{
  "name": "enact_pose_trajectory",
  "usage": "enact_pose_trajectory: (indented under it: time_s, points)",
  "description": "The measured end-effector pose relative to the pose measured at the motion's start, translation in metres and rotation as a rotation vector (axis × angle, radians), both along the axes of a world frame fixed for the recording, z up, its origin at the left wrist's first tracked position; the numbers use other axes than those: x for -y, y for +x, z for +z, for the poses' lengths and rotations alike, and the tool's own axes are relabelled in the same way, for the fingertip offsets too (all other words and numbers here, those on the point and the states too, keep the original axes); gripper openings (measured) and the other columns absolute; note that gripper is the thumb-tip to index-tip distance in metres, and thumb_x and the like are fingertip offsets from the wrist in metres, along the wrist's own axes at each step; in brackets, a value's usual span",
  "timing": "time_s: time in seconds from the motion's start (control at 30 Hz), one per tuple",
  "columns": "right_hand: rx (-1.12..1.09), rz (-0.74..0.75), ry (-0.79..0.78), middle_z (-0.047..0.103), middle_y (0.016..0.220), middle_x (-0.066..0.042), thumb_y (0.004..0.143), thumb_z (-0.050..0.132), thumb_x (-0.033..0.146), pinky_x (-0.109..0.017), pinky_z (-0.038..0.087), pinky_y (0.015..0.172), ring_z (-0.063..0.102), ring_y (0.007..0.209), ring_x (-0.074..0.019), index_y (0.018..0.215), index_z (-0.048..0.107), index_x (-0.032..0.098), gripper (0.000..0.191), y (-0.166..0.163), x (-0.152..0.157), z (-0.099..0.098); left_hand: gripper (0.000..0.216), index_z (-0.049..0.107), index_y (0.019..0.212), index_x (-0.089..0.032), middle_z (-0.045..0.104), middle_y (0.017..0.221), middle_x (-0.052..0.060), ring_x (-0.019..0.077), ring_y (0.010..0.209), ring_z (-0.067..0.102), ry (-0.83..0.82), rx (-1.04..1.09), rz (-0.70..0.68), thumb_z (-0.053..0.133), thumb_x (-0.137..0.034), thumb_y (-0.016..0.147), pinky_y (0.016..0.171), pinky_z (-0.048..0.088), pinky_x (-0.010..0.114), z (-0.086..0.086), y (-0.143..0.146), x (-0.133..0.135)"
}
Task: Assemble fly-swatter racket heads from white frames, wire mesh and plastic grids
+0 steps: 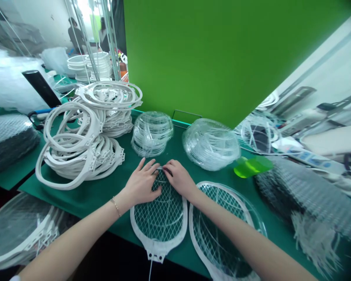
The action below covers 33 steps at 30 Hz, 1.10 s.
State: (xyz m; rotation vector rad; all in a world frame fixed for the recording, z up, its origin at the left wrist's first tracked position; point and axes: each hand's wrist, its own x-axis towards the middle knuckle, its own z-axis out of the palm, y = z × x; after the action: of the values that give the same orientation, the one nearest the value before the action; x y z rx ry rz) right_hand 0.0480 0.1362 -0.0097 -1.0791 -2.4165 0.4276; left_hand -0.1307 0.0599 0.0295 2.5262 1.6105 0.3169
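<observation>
Past both forearms, seemingly fitting mesh at the far rim of the white frame, spreading left hand, curling right hand with unclear grip, next needing even pressure.

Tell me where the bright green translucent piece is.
In the head view, the bright green piece lies right of centre on the table, between the right-hand clear ring stack and the grey mesh pile.
</observation>
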Motion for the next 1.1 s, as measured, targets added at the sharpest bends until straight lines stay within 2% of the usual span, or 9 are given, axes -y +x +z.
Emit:
enact_pose_trajectory:
  time_s: [0.2,0.43,0.77,0.97,1.1]
  points:
    - [-0.022,-0.032,-0.024,0.066,0.094,-0.008,0.094,0.056,0.015,-0.035,0.052,0.084,0.061,0.092,-0.0208,0.097,0.075,0.019,0.019,0.0,0.002,-0.002,0.052,0.063,0.129,-0.009,0.056,0.144,0.013,0.0322,0.143,0.04,-0.011,0.003,-0.015,0.054,-0.043,0.091,0.125,0.015,0.052,-0.002,0.0,0.0]
    - [0.003,-0.061,-0.043,0.068,0.094,-0.007,0.093,0.057,0.016,-0.034,0.051,0.082,0.061,0.092,-0.0197,0.095,0.076,0.02,0.019,-0.001,0.002,0.004,0.046,0.066,0.122,-0.01,0.06,0.137,0.013,0.0307,0.136,0.047,-0.002,0.023,-0.045,0.053,-0.04,0.091,0.125,0.017,0.049,-0.002,0.001,0.0]
    - [0.061,-0.141,-0.02,0.069,0.093,-0.003,0.093,0.059,0.02,-0.029,0.047,0.071,0.061,0.09,-0.0178,0.094,0.075,0.023,0.016,-0.004,0.007,0.007,0.047,0.064,0.125,-0.013,0.064,0.132,0.011,0.029,0.13,0.052,-0.016,0.055,-0.031,0.056,-0.041,0.088,0.124,0.017,0.05,-0.002,-0.001,-0.003]
    - [0.175,-0.086,0.025,0.068,0.093,-0.007,0.094,0.055,0.018,-0.031,0.048,0.073,0.059,0.094,-0.0205,0.089,0.072,0.021,0.017,-0.005,0.008,0.011,0.056,0.061,0.13,-0.011,0.053,0.147,0.014,0.0353,0.143,0.038,-0.016,0.007,-0.057,0.055,-0.048,0.088,0.123,0.016,0.055,-0.007,0.001,0.0]
    - [0.34,-0.007,0.131,0.066,0.093,-0.012,0.092,0.055,0.018,-0.037,0.046,0.077,0.056,0.093,-0.0245,0.086,0.072,0.018,0.018,-0.01,0.008,0.019,0.059,0.057,0.133,-0.011,0.056,0.142,0.014,0.0299,0.138,0.045,-0.016,0.04,-0.065,0.057,-0.047,0.087,0.124,0.021,0.047,-0.006,0.003,0.002]
